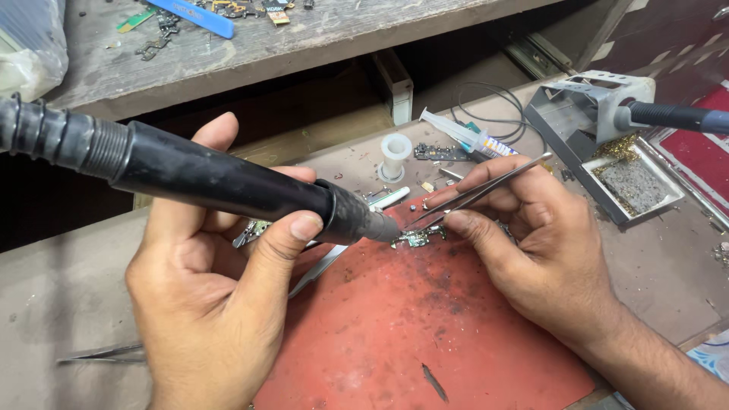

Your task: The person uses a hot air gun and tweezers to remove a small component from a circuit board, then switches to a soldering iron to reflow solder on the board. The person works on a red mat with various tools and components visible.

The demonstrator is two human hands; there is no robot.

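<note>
My left hand (213, 304) grips a black hot-air handpiece (228, 182) with a ribbed hose running off to the left. Its nozzle tip points down at a small circuit board (416, 239) lying at the top edge of a red work mat (425, 326). In my right hand (531, 243) I pinch metal tweezers (478, 191), and their points touch the small board right next to the nozzle.
A soldering iron stand (600, 114) with brass wool and a grey sponge tray sits at the right. A syringe (463, 137), a white spool (396, 152) and small board scraps lie behind the mat. Another pair of tweezers (102, 353) lies at the left. A shelf (304, 30) overhangs the back.
</note>
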